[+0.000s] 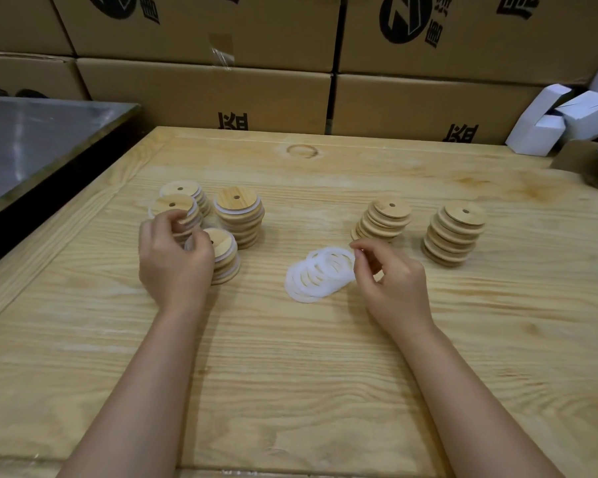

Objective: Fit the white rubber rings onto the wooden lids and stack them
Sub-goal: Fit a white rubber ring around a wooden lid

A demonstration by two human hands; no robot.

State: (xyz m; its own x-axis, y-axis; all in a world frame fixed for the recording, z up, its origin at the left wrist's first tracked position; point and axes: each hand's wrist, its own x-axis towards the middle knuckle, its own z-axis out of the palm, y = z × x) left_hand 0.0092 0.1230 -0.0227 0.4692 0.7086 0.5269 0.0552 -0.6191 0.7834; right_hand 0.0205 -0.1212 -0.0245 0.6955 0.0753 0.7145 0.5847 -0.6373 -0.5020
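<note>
My left hand [175, 260]: fingers curled round the rim of the top lid [223, 240] on the nearest ringed stack [228, 269].
My right hand [390, 281]: thumb and forefinger pinched together at the right edge of the ring pile; I cannot tell whether they have caught a ring.
White rubber rings [316, 276]: loose overlapping pile on the wooden table [290, 374], between my hands.
Other ringed stacks [239, 215]: just behind my left hand.
Bare wooden lid stacks [454, 234]: two, beyond my right hand.
</note>
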